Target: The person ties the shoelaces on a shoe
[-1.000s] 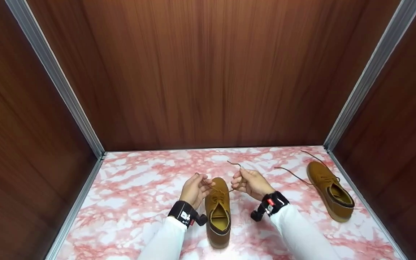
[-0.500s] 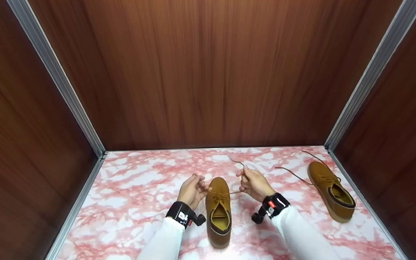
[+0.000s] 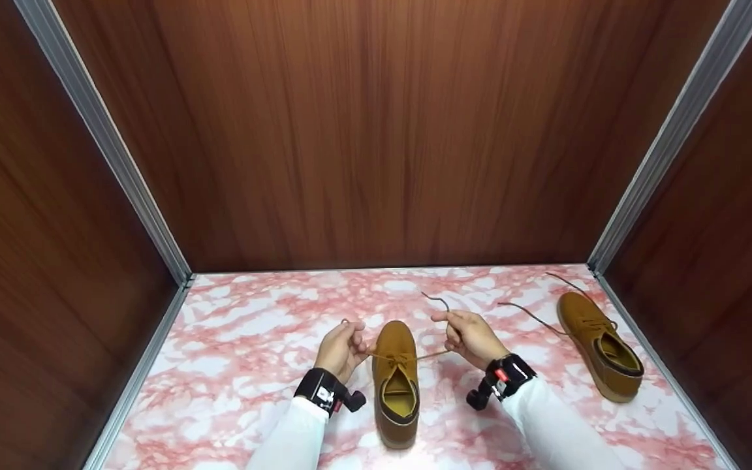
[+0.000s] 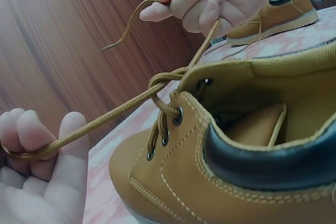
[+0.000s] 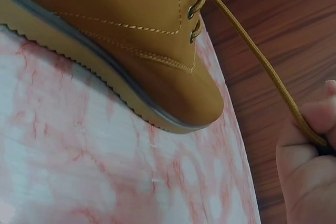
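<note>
A tan shoe (image 3: 394, 336) stands upright in the middle of the marbled surface, toe pointing away. Its brown shoelace (image 4: 121, 107) is crossed in a half knot above the top eyelets, and both ends are drawn out sideways. To the left of the shoe my left hand (image 3: 339, 349) grips one end of the lace, with fingers curled round it. My right hand (image 3: 474, 338), on the other side, holds the opposite end. The loose tip (image 4: 123, 34) of that end sticks out past the fingers. In the right wrist view the lace (image 5: 257, 51) runs straight from the eyelets to my hand.
A second tan shoe (image 3: 595, 346) sits at the right, its untied laces (image 3: 532, 316) trailing on the pink-and-white surface (image 3: 245, 365). Wood-grain panels (image 3: 376, 130) rise at the back and both sides, with metal strips (image 3: 670, 130) along the corners.
Both hands have moved apart, the left leftward and the right rightward. The lace between them has gone from slack to taut, and the crossing sits lower on the shoe.
</note>
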`<state>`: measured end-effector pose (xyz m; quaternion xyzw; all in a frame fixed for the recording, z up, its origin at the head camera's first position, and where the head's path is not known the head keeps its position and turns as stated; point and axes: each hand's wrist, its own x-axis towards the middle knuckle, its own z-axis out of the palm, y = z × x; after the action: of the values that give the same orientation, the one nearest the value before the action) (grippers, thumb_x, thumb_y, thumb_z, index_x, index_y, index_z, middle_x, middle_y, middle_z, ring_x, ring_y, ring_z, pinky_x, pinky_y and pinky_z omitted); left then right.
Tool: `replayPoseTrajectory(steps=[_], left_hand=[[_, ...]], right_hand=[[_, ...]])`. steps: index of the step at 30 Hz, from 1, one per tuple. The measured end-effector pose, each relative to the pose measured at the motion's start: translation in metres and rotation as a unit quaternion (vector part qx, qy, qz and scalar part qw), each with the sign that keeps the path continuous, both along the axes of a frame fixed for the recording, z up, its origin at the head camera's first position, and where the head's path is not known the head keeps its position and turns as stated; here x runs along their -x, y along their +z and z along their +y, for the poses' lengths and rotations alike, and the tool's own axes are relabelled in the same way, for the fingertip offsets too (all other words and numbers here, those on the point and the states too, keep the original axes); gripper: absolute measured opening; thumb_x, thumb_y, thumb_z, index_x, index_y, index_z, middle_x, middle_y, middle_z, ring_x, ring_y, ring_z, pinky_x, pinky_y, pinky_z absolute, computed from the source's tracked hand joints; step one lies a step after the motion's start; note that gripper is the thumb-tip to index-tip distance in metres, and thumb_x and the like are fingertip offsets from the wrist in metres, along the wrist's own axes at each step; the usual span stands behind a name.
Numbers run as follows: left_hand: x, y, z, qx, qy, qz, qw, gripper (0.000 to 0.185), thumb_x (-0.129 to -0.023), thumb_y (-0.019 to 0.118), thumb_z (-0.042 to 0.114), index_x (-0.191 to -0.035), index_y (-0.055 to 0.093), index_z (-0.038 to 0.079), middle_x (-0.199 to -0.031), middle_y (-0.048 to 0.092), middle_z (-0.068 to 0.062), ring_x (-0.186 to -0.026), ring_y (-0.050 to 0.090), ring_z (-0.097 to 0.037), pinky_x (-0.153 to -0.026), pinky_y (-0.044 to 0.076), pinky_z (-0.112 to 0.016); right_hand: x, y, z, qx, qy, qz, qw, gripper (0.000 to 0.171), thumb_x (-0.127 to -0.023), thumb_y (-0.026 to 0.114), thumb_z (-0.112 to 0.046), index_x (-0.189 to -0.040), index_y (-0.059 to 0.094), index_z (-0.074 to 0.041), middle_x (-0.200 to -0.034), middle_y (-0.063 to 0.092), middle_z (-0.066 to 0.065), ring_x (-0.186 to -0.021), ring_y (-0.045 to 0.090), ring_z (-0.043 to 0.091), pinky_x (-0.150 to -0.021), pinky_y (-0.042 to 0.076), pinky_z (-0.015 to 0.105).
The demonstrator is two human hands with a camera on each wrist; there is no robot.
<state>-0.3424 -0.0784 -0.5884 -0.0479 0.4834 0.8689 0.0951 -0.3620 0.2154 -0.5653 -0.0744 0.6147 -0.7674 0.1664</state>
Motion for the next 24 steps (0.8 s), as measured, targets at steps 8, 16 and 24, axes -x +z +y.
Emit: replayPoseTrajectory(steps=[8, 16, 24], left_hand=[[-0.001, -0.004, -0.004, 0.027, -0.009, -0.004, 0.9996, 0.02, -0.112, 0.042, 0.017, -0.11, 0.056, 0.002, -0.068, 0.041, 0.008, -0.06, 0.043, -0.005, -0.074, 0.059, -0.028], [-0.003, -0.005, -0.009, 0.07, -0.023, 0.002, 0.9973, 0.027, -0.113, 0.042, 0.019, -0.117, 0.057, -0.003, -0.067, 0.032, 0.01, -0.058, 0.034, -0.002, -0.065, 0.052, -0.023], [-0.007, -0.007, -0.012, 0.107, -0.023, -0.016, 0.9939, 0.032, -0.112, 0.046, 0.021, -0.126, 0.059, -0.004, -0.063, 0.027, 0.011, -0.056, 0.033, -0.002, -0.066, 0.053, -0.022]], right_hand=[[0.0, -0.002, 0.006, -0.029, -0.014, -0.002, 0.999, 0.035, -0.114, 0.041, -0.024, -0.125, 0.063, 0.001, -0.058, 0.036, -0.009, -0.052, 0.033, 0.005, -0.056, 0.038, 0.021], [0.001, -0.001, 0.016, -0.062, -0.034, -0.002, 0.997, 0.032, -0.113, 0.041, -0.021, -0.118, 0.066, -0.002, -0.059, 0.034, -0.01, -0.05, 0.029, 0.004, -0.051, 0.029, 0.021], [0.0, -0.004, 0.022, -0.107, -0.055, -0.01, 0.993, 0.031, -0.113, 0.041, -0.02, -0.113, 0.068, -0.003, -0.055, 0.032, -0.01, -0.048, 0.026, 0.005, -0.049, 0.029, 0.021]])
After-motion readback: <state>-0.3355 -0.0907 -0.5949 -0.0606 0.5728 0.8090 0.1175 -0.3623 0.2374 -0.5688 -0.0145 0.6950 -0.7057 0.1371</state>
